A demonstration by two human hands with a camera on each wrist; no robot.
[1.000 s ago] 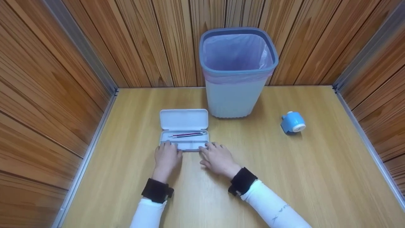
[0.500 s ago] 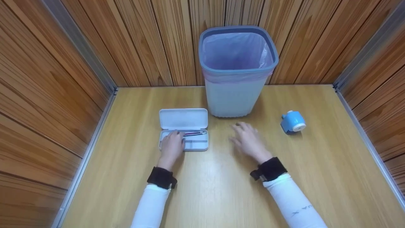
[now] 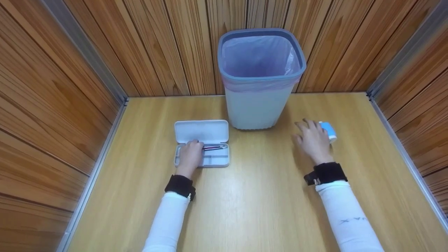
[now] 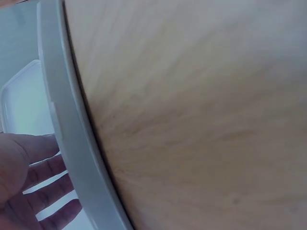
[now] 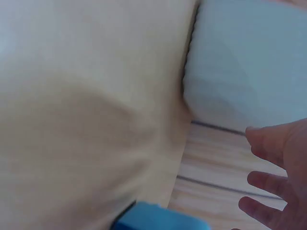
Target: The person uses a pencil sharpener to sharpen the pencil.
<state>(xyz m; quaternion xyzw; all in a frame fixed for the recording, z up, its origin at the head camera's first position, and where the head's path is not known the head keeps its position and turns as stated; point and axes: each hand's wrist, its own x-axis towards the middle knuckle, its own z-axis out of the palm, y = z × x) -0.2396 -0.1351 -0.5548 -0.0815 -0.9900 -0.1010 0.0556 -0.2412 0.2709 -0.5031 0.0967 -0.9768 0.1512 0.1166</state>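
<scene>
Grey, the case lies open on the table, which bares its pencils to the left hand, whose grip we cannot tell, while the splayed right hand hovers beside the sharpener.

The case under the left hand is pale grey, the pencils by that hand dark and reddish, the sharpener beside the right hand blue and white, and beyond both hands a blue-rimmed white bin stands before brown, dark-striped planks.
</scene>
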